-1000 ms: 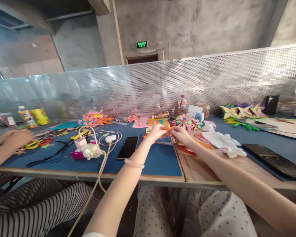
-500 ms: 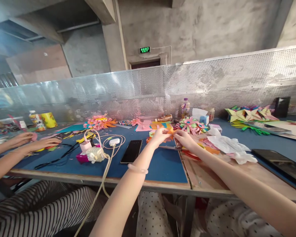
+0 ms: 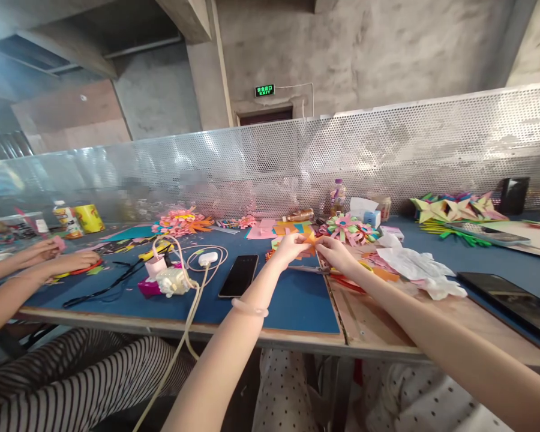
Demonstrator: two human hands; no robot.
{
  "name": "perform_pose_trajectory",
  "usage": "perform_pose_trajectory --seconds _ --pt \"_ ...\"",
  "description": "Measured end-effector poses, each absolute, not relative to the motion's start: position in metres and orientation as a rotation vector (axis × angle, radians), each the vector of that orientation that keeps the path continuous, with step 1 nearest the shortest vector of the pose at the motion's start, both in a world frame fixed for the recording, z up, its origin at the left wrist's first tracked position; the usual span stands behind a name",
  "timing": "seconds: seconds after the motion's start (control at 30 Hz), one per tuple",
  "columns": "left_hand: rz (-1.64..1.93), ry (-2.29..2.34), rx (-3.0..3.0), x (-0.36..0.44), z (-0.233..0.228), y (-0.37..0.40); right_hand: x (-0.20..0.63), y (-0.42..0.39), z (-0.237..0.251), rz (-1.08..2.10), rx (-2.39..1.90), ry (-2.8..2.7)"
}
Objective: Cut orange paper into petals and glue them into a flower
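Between my two hands is a small piece of orange paper (image 3: 311, 237), held above the table. My left hand (image 3: 291, 248) pinches its left side, fingers closed. My right hand (image 3: 335, 252) has its fingertips closed on the right side. Just below them lie scissors (image 3: 310, 269), their blades pointing left and the handles partly under my right wrist. Behind my hands are sheets of coloured paper (image 3: 267, 228) and a paper flower (image 3: 343, 228) in pink and green. The exact fold of the orange paper is too small to make out.
A black phone (image 3: 238, 276) lies left of my forearm, beside a power adapter (image 3: 173, 281) with looping cables. Crumpled tissue (image 3: 420, 264) and a larger phone (image 3: 513, 303) lie to the right. A co-worker's hands (image 3: 74, 262) work at the far left. A perforated metal screen (image 3: 252, 171) stands behind.
My hands stay at nearly the same spot, still on the orange paper. At the left, the co-worker's nearer hand has shifted left and the other has lifted a pink piece slightly.
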State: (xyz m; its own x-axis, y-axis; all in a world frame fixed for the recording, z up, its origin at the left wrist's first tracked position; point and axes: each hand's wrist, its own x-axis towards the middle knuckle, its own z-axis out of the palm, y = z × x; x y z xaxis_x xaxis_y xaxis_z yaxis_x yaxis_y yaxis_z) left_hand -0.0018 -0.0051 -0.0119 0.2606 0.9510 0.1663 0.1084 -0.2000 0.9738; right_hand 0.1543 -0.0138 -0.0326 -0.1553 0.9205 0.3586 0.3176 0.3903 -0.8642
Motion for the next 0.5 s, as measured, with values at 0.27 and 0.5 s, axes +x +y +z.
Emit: perform_pose_trajectory --seconds 0.27,0.5 --pt "1.078 1.026 1.561 -0.0025 -0.0137 -0.0024 0.1534 -0.0157 -0.0311 0.786 -1.090 -1.701" --pt "1.072 1.003 1.536 -0.0026 -0.0139 -0.0011 0.1551 -0.0140 -0.0316 0.760 -1.106 -1.708"
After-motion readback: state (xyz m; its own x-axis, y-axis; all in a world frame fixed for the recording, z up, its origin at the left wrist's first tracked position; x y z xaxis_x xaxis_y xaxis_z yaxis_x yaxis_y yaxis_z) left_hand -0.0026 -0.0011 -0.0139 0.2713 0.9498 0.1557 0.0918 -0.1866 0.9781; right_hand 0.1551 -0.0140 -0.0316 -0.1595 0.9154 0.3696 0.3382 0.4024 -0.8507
